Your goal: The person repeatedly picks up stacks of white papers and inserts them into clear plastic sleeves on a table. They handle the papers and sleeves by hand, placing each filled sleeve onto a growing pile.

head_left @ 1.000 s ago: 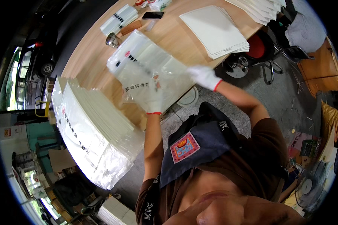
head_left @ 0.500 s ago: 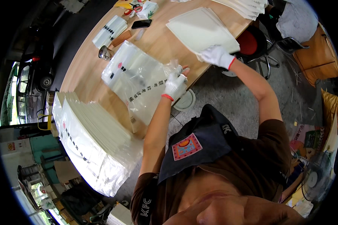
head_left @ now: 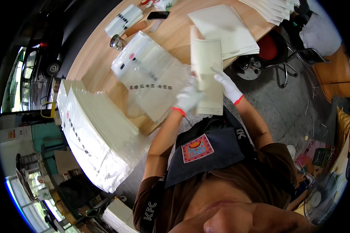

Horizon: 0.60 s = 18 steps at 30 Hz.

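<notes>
Between my hands, a cream printed paper sheet (head_left: 209,91) stands up in front of me, bent lengthwise; I cannot tell whether it is one sheet or several. My right hand (head_left: 228,86), in a white glove with a red cuff, grips its right edge, thumb on the near face. At the left edge, my left hand (head_left: 188,96), gloved alike and blurred, closes on the paper. Just left of it, clear plastic bags (head_left: 151,66) with dark print lie in a fanned pile. Beyond my right hand rests a stack of loose cream sheets (head_left: 225,29).
On the wooden table (head_left: 93,66), a tall stack of bagged paper (head_left: 101,128) fills the near left. Farther back are a metal cup (head_left: 116,42), a brown block (head_left: 135,28), a phone (head_left: 158,15) and a bag bundle (head_left: 123,20). A chair (head_left: 270,46) stands at the right.
My right hand has brought paper from the loose stack toward my body. The left hand has shifted from the plastic bag's edge to the paper's left edge. The view has moved slightly.
</notes>
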Each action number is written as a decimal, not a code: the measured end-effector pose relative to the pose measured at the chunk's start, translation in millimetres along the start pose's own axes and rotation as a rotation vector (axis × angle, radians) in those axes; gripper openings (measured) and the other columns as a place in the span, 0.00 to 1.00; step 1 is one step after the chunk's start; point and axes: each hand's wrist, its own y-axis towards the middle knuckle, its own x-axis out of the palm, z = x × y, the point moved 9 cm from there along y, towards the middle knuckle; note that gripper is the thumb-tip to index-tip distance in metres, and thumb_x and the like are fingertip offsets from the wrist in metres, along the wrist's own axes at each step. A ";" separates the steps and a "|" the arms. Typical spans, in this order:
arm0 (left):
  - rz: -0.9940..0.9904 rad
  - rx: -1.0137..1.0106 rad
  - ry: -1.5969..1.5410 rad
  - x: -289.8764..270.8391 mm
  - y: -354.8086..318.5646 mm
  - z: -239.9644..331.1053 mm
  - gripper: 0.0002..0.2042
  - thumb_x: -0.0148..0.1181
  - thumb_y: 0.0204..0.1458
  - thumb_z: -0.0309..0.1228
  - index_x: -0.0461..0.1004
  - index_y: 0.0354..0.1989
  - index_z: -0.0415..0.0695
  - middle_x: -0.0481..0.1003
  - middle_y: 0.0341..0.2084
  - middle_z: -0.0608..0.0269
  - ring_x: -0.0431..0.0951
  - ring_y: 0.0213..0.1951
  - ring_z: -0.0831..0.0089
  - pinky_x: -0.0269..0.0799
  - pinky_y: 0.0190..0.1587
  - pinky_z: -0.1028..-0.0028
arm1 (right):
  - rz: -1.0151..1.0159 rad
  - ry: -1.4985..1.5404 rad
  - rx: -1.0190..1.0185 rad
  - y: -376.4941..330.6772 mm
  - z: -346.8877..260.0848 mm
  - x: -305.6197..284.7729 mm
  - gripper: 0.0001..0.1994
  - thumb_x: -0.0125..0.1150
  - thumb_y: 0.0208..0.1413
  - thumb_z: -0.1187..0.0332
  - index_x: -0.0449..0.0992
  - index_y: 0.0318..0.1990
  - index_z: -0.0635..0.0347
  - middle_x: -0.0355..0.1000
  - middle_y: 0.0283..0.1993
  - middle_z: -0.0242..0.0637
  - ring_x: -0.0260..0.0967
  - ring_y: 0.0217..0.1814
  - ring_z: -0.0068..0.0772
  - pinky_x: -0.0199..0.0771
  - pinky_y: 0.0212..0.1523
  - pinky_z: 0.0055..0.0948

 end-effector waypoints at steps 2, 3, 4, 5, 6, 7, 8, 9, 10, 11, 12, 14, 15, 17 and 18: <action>0.011 0.078 0.133 27.4 -8.3 14.3 0.36 0.56 0.45 0.33 0.50 0.65 0.42 0.71 0.50 0.42 0.77 0.44 0.50 0.74 0.45 0.65 | 0.084 -0.391 -0.035 2.8 7.4 12.2 0.26 0.58 0.55 0.56 0.67 0.56 0.64 0.69 0.54 0.44 0.65 0.56 0.32 0.63 0.56 0.31; 0.038 0.107 0.166 33.8 -7.2 14.9 0.37 0.57 0.45 0.34 0.49 0.66 0.43 0.70 0.50 0.42 0.77 0.43 0.51 0.74 0.45 0.64 | 0.158 -0.534 0.005 2.6 9.9 9.7 0.23 0.58 0.54 0.56 0.70 0.54 0.62 0.72 0.50 0.45 0.69 0.52 0.33 0.66 0.53 0.30; 0.064 0.135 0.199 37.0 -6.3 13.3 0.39 0.57 0.45 0.35 0.47 0.67 0.44 0.70 0.51 0.43 0.77 0.43 0.51 0.74 0.46 0.64 | 0.176 -0.667 -0.042 0.0 4.3 10.2 0.22 0.58 0.54 0.56 0.72 0.52 0.61 0.73 0.47 0.46 0.71 0.49 0.35 0.67 0.50 0.30; 0.089 0.207 -0.064 32.2 -6.6 8.4 0.39 0.57 0.46 0.36 0.48 0.67 0.44 0.70 0.51 0.44 0.77 0.43 0.53 0.74 0.46 0.64 | 0.193 -0.799 -0.091 -5.2 -3.4 9.6 0.21 0.58 0.54 0.56 0.73 0.50 0.60 0.74 0.43 0.47 0.72 0.45 0.37 0.68 0.47 0.30; 0.115 0.277 -0.326 10.3 -14.4 4.5 0.38 0.57 0.47 0.37 0.48 0.67 0.43 0.71 0.50 0.46 0.77 0.43 0.56 0.74 0.45 0.65 | 0.209 -0.930 -0.140 -11.1 -12.2 9.8 0.19 0.58 0.54 0.56 0.74 0.48 0.59 0.74 0.40 0.47 0.73 0.42 0.39 0.70 0.44 0.31; 0.157 0.277 -0.615 -9.5 -17.4 -21.3 0.37 0.56 0.49 0.38 0.48 0.67 0.43 0.71 0.49 0.48 0.77 0.42 0.59 0.74 0.45 0.66 | 0.132 -0.969 -0.375 -20.8 -43.5 31.2 0.16 0.57 0.54 0.56 0.75 0.41 0.59 0.72 0.35 0.49 0.72 0.36 0.46 0.70 0.36 0.34; 0.204 0.294 -0.895 -29.0 -21.5 -46.3 0.36 0.55 0.51 0.40 0.48 0.67 0.43 0.72 0.49 0.50 0.77 0.41 0.62 0.75 0.44 0.67 | 0.044 -1.111 -0.337 -25.6 -59.6 41.6 0.14 0.57 0.53 0.57 0.74 0.38 0.59 0.71 0.32 0.47 0.72 0.34 0.47 0.70 0.34 0.36; 0.207 0.228 -1.126 -47.3 -26.7 -70.4 0.34 0.54 0.53 0.42 0.50 0.67 0.44 0.72 0.49 0.52 0.77 0.38 0.66 0.75 0.40 0.69 | -0.038 -1.254 -0.299 -30.5 -76.9 53.3 0.13 0.57 0.53 0.58 0.73 0.34 0.59 0.70 0.29 0.45 0.71 0.33 0.48 0.69 0.31 0.38; 0.227 0.166 -1.362 -65.0 -31.8 -94.6 0.32 0.53 0.55 0.44 0.52 0.66 0.46 0.72 0.49 0.54 0.77 0.35 0.69 0.75 0.37 0.71 | -0.103 -1.362 -0.430 -40.9 -101.7 76.7 0.12 0.57 0.53 0.58 0.71 0.32 0.58 0.69 0.28 0.45 0.71 0.31 0.49 0.69 0.30 0.40; 0.276 0.162 -1.426 -88.6 -44.1 -97.5 0.32 0.52 0.55 0.46 0.53 0.66 0.47 0.72 0.49 0.55 0.76 0.31 0.71 0.75 0.32 0.73 | -0.173 -1.468 -0.565 -52.4 -120.6 99.0 0.12 0.57 0.52 0.58 0.70 0.30 0.58 0.69 0.27 0.44 0.70 0.30 0.49 0.68 0.28 0.43; 0.323 0.161 -1.485 -113.1 -56.1 -98.5 0.31 0.51 0.56 0.49 0.55 0.66 0.49 0.72 0.48 0.57 0.76 0.27 0.73 0.75 0.28 0.74 | -0.269 -1.635 -0.540 -55.5 -121.4 110.0 0.10 0.57 0.52 0.58 0.71 0.31 0.54 0.69 0.30 0.42 0.71 0.29 0.46 0.70 0.26 0.43; 0.475 0.256 -1.284 -156.7 -84.4 -92.7 0.28 0.50 0.58 0.42 0.57 0.64 0.44 0.73 0.49 0.58 0.76 0.25 0.77 0.74 0.26 0.75 | -0.403 -1.794 -0.671 -59.6 -124.2 136.6 0.09 0.55 0.53 0.59 0.72 0.34 0.53 0.71 0.38 0.42 0.72 0.31 0.42 0.74 0.28 0.36; 0.544 0.232 -1.154 -162.7 -100.7 -93.7 0.27 0.50 0.57 0.39 0.57 0.65 0.44 0.72 0.50 0.60 0.76 0.29 0.76 0.74 0.28 0.76 | -0.477 -1.844 -0.702 -58.7 -122.2 152.0 0.09 0.55 0.53 0.60 0.72 0.36 0.52 0.71 0.41 0.43 0.73 0.32 0.40 0.76 0.29 0.34; 0.630 0.200 -1.003 -161.1 -121.2 -69.5 0.24 0.48 0.57 0.29 0.59 0.63 0.44 0.73 0.48 0.63 0.76 0.30 0.77 0.72 0.29 0.78 | -0.557 -2.016 -0.655 -45.3 -98.6 160.2 0.09 0.55 0.53 0.60 0.73 0.38 0.52 0.70 0.43 0.42 0.73 0.34 0.41 0.76 0.31 0.35; 0.674 0.186 -0.989 -157.9 -136.3 -50.9 0.22 0.45 0.58 0.23 0.62 0.62 0.43 0.75 0.45 0.66 0.74 0.28 0.79 0.70 0.27 0.79 | -0.609 -2.102 -0.634 -38.5 -87.9 168.2 0.10 0.55 0.53 0.61 0.73 0.39 0.52 0.70 0.45 0.42 0.74 0.35 0.41 0.77 0.33 0.35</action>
